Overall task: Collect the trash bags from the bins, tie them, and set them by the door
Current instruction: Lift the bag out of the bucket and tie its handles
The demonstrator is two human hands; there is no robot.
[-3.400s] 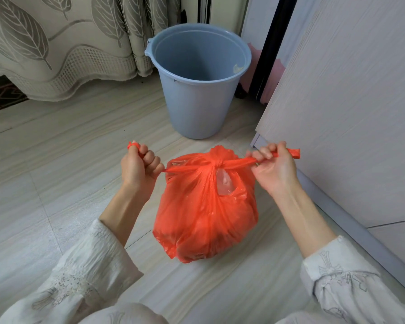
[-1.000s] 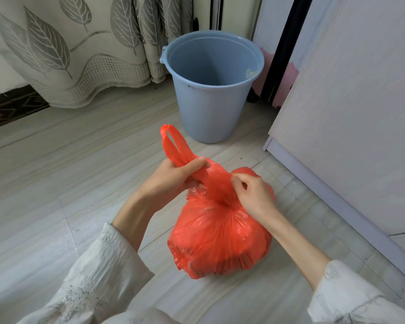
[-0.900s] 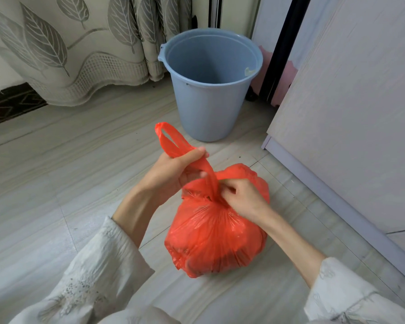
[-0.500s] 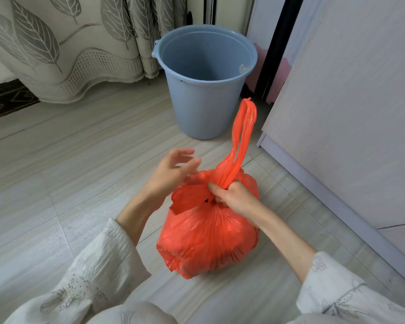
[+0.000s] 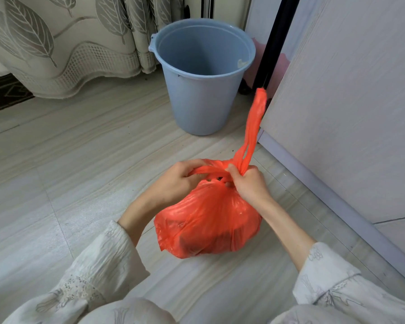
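A full orange trash bag sits on the tiled floor in front of me. My left hand is closed on one flattened handle strip lying across the bag's top. At the neck, my right hand pinches the base of the other handle loop, which sticks up and to the right. Both hands meet at the knot area. Beyond the bag stands the blue plastic bin, with no liner in it.
A pale cabinet panel rises close on the right, its base strip running along the floor. A leaf-patterned curtain hangs at the back left. Tiled floor stretches to the left of the bag.
My left hand was open above the bag half a second ago and has closed on a handle strip. The upright loop has swung further right. Earlier both handles were pulled taut sideways.
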